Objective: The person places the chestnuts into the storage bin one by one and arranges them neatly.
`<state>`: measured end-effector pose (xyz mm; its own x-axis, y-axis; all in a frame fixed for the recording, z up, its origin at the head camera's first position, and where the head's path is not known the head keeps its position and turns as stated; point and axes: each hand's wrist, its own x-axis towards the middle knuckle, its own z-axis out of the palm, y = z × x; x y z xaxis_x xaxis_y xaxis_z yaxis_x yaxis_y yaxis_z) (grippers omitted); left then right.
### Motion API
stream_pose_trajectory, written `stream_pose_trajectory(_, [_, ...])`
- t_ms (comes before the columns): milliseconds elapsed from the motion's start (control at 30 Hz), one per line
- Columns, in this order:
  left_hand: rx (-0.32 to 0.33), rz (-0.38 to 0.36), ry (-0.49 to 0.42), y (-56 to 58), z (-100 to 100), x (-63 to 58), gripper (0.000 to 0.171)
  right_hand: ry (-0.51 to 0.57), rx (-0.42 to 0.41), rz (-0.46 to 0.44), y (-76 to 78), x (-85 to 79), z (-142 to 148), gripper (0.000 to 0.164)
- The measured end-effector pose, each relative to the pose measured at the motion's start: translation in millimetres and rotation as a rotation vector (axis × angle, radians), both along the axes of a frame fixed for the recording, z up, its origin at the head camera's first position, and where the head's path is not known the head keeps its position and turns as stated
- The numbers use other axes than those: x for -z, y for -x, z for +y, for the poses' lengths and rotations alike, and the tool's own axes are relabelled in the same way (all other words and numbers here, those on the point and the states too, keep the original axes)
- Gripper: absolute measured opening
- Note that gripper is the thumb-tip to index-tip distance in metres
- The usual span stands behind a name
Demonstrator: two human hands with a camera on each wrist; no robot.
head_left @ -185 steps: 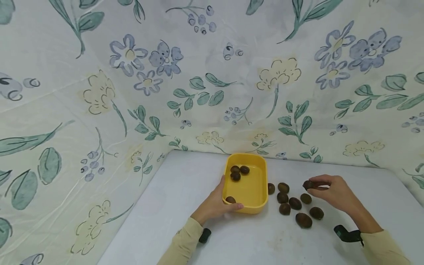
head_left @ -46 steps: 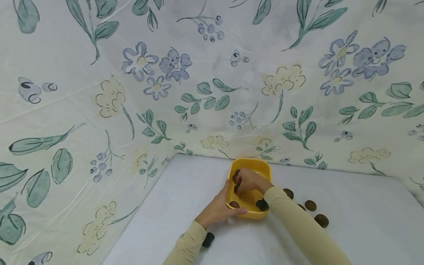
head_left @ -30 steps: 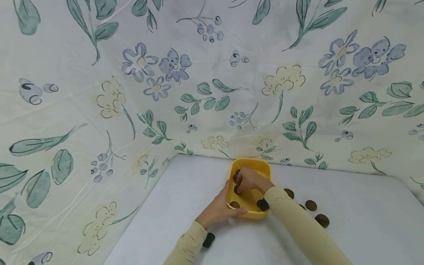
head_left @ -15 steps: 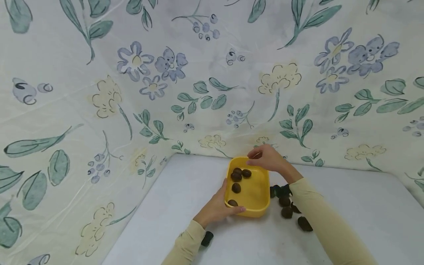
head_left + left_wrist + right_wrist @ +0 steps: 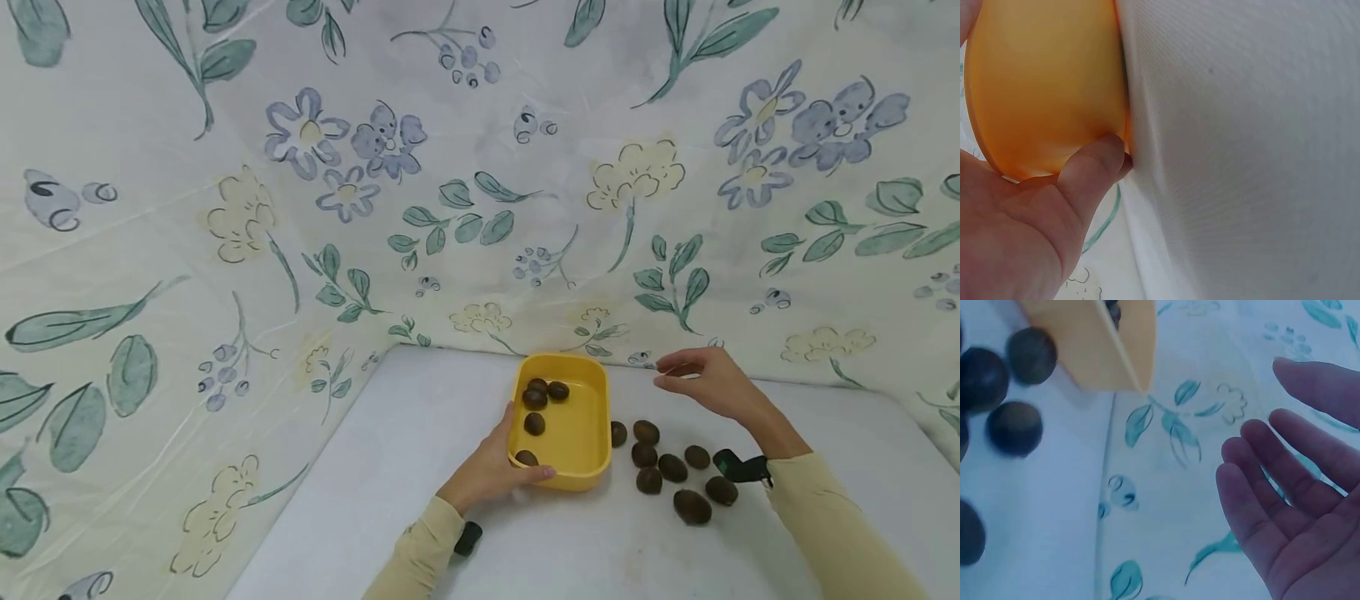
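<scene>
My left hand (image 5: 487,471) grips a yellow plastic tub (image 5: 577,482) at its front left corner, thumb along the front wall. In the left wrist view, the fingers press against the tub's smooth outer wall (image 5: 1047,81). Inside the tub lie several dark brown, egg-shaped nut-like pieces; a single piece (image 5: 534,423) sits below a small cluster (image 5: 535,398), and another piece (image 5: 527,458) is near my thumb. My right hand (image 5: 712,383) hovers right of the tub, holding nothing. Its fingers (image 5: 1254,512) are spread and relaxed in the right wrist view.
Several more dark brown pieces (image 5: 672,468) lie loose on the white table (image 5: 570,550), right of the tub. A floral cloth (image 5: 555,192) hangs behind and to the left. A black wrist device (image 5: 741,467) sits on my right forearm.
My right hand held a dark brown piece earlier, then reached into the tub; it has since lifted out and moved right, without it. One more piece now lies in the tub. The left hand stays put.
</scene>
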<state>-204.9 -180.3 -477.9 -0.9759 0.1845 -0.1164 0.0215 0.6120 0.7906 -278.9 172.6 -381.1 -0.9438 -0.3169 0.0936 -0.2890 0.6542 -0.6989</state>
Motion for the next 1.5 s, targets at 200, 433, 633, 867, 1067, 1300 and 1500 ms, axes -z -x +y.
stream_pose_trajectory(200, [-0.014,-0.001,0.027,-0.3,0,-1.9,0.13,-0.007,-0.008,0.011,-13.1,11.8,29,0.045])
stream_pose_trajectory(433, [-0.014,0.001,0.03,1.5,1,-2.5,0.13,-0.044,0.005,0.018,-33.4,31.7,50,0.041])
stream_pose_trajectory(633, [-0.013,0.006,0.031,1.5,2,-6.4,0.13,-0.054,0.022,0.001,-48.7,51.5,62,0.04])
stream_pose_trajectory(867, [-0.014,0.003,0.022,1.2,1,-6.1,0.13,-0.051,0.03,-0.041,-58.7,72.3,72,0.041])
stream_pose_trajectory(1067, [-0.006,0.003,0.018,0.9,1,-4.2,0.13,-0.025,0.015,-0.106,-64.8,87.9,78,0.041])
stream_pose_trajectory(1300, [-0.013,-0.01,0.024,1.3,2,-2.8,0.13,0.012,-0.001,-0.146,-70.6,98.4,78,0.044])
stream_pose_trajectory(1500, [0.0,-0.003,0.015,1.8,2,-1.2,0.13,-0.002,-0.003,-0.14,-72.6,101.8,79,0.043])
